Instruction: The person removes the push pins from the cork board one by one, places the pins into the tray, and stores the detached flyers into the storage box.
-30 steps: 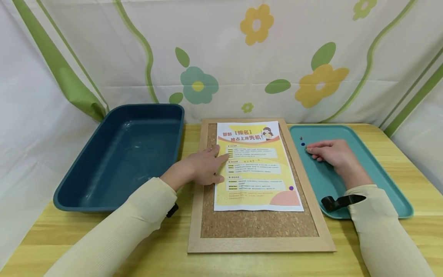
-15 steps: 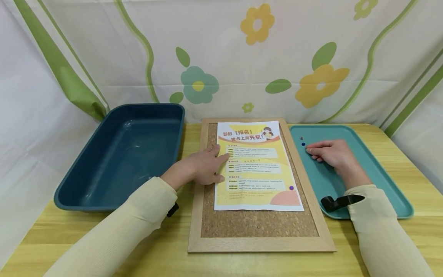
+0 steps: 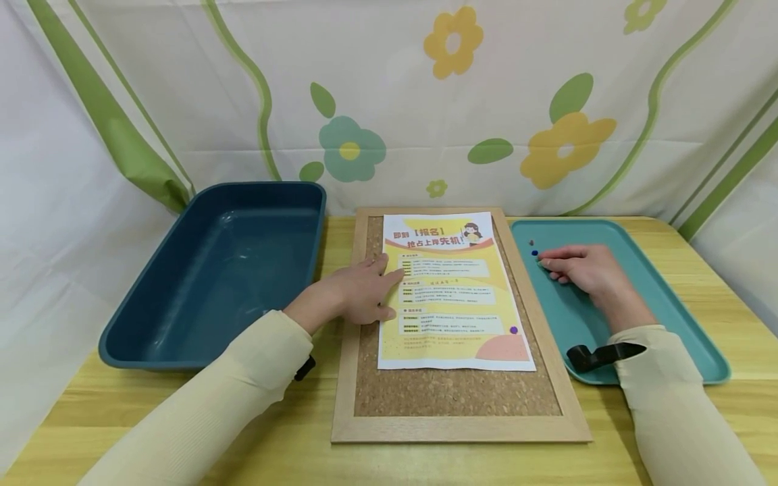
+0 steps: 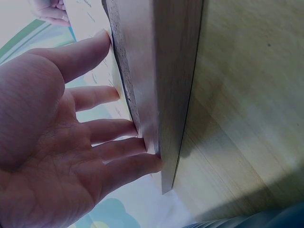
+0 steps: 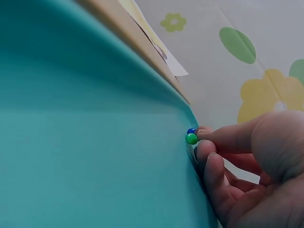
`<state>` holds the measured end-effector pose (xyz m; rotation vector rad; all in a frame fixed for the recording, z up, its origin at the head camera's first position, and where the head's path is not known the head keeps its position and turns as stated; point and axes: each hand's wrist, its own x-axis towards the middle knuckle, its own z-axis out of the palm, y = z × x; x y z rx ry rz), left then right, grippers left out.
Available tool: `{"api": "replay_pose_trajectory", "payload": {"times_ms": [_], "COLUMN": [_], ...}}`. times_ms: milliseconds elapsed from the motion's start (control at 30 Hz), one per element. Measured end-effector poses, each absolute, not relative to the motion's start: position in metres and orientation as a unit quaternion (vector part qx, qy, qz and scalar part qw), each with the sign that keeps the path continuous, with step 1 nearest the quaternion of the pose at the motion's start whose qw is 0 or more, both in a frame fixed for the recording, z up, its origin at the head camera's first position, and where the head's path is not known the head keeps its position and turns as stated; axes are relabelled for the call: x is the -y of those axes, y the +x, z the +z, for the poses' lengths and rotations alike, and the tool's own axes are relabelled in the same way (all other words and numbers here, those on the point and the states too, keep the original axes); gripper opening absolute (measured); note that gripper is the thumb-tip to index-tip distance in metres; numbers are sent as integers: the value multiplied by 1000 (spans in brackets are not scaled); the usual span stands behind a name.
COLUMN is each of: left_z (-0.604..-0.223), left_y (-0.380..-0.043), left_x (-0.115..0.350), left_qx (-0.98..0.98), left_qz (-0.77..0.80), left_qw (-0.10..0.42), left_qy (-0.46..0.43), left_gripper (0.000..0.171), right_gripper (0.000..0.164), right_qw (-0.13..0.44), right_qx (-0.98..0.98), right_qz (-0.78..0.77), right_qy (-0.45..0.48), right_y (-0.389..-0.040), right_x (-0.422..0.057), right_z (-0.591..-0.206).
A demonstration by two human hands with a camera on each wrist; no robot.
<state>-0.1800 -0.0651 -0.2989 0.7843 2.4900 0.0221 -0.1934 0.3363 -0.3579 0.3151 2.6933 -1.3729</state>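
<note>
My left hand (image 3: 363, 291) lies with spread fingers across the left edge of a printed yellow poster (image 3: 450, 304) and the wooden frame of a corkboard (image 3: 456, 395). In the left wrist view its fingertips reach the paper and the frame. A purple pushpin (image 3: 513, 330) sits near the poster's lower right edge. Over the teal tray (image 3: 632, 270), my right hand (image 3: 586, 268) pinches a green round-headed pushpin (image 5: 191, 138) between thumb and forefinger. Just beyond those fingertips lie a blue pushpin (image 3: 535, 253) and a small reddish pushpin (image 3: 531, 242).
A deep dark-blue basin (image 3: 213, 283) stands left of the corkboard. The tray lies close along the board's right side. Behind everything hangs a white curtain (image 3: 401, 81) printed with flowers, and a wood-grain table (image 3: 273, 439) bears it all.
</note>
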Motion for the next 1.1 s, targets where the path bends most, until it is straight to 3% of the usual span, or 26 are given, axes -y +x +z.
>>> {"api": "replay_pose_trajectory", "payload": {"times_ms": [1100], "left_z": [-298], "left_y": [-179], "left_x": [65], "left_qx": [-922], "left_qz": [11], "left_qw": [257], "left_qy": [290], "left_gripper": [77], "right_gripper": [42], "right_qw": [89], "right_qx": [-865], "right_qz": [-492], "right_qy": [31], "right_y": [-175], "right_x": [-321], "right_z": [-338]}}
